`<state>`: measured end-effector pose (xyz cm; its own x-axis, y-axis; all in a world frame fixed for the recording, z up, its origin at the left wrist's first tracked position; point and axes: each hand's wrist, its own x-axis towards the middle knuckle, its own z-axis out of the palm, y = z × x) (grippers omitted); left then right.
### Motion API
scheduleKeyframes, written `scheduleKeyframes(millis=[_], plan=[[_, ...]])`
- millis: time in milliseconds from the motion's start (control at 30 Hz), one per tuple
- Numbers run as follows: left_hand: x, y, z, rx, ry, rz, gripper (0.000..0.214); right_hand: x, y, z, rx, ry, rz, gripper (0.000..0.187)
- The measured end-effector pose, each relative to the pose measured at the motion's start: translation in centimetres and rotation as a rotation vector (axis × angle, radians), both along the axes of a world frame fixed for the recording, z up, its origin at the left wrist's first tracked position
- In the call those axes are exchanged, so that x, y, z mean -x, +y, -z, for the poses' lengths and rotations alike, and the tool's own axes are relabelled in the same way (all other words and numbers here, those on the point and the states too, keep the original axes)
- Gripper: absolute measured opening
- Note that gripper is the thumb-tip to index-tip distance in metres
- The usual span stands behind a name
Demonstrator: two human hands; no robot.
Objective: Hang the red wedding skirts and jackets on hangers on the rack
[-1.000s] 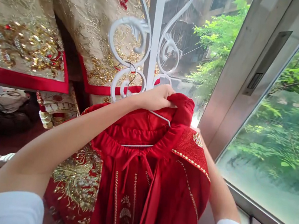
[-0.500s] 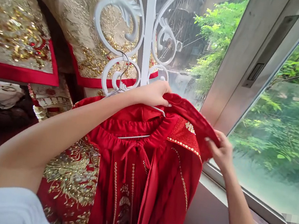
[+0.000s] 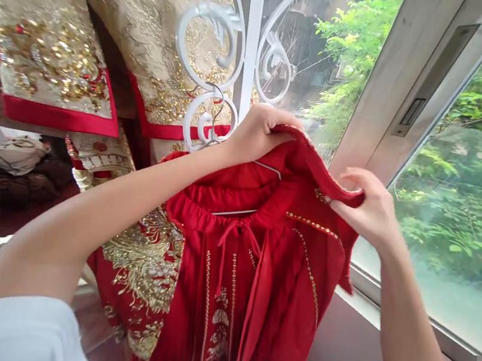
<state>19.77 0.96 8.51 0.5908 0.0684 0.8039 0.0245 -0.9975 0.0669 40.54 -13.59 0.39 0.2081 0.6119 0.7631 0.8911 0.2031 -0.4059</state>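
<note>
A red jacket (image 3: pixel 141 286) with gold embroidery hangs on a hanger (image 3: pixel 236 211), its hook up by the white scrollwork. Inside its open front is a red skirt (image 3: pixel 204 202) with a gathered waistband and a tied drawstring. My left hand (image 3: pixel 261 132) is closed on the jacket's upper edge, above the waistband. Near the window frame, my right hand (image 3: pixel 370 209) pinches the same raised edge between thumb and fingers. The red cloth stretches between both hands, lifted off the skirt. My left forearm hides part of the jacket's left shoulder.
Cream garments (image 3: pixel 58 69) with gold sequins and red hems hang at the upper left. White iron scrollwork (image 3: pixel 250 43) rises behind the hanger. A window frame (image 3: pixel 398 95) and sill stand close on the right. A dark bag (image 3: pixel 6 175) lies at the far left.
My right hand has moved up with the jacket edge, its fingers now folded over the cloth. My left hand has risen slightly. The whole view has shifted, with the clothes appearing further right.
</note>
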Motion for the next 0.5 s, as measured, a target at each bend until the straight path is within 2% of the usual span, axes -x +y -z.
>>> scheduleKeyframes(millis=[67, 133, 200, 300, 400, 500], plan=[[0.3, 0.2, 0.1, -0.026, 0.006, -0.001, 0.020, 1.1, 2.3, -0.6, 0.016, -0.035, -0.127, 0.047], [0.4, -0.5, 0.5, -0.099, -0.048, -0.055, 0.025, 1.3, 3.8, -1.2, 0.065, 0.019, -0.209, 0.035], [0.0, -2.0, 1.8, -0.249, -0.061, -0.121, 0.032, 0.8, 4.6, -1.6, 0.037, 0.083, -0.176, 0.022], [-2.1, -4.3, 5.2, -0.489, 0.184, -0.161, 0.034, -0.7, 5.0, -1.4, -0.090, 0.126, -0.081, 0.017], [-4.5, -4.0, 8.5, -0.467, 0.352, -0.316, 0.033, -2.5, 5.3, -1.4, -0.117, 0.080, -0.094, 0.022], [-5.4, -1.6, 10.0, -0.330, 0.402, -0.473, 0.035, -4.1, 5.0, -1.5, -0.027, 0.008, -0.159, 0.029]])
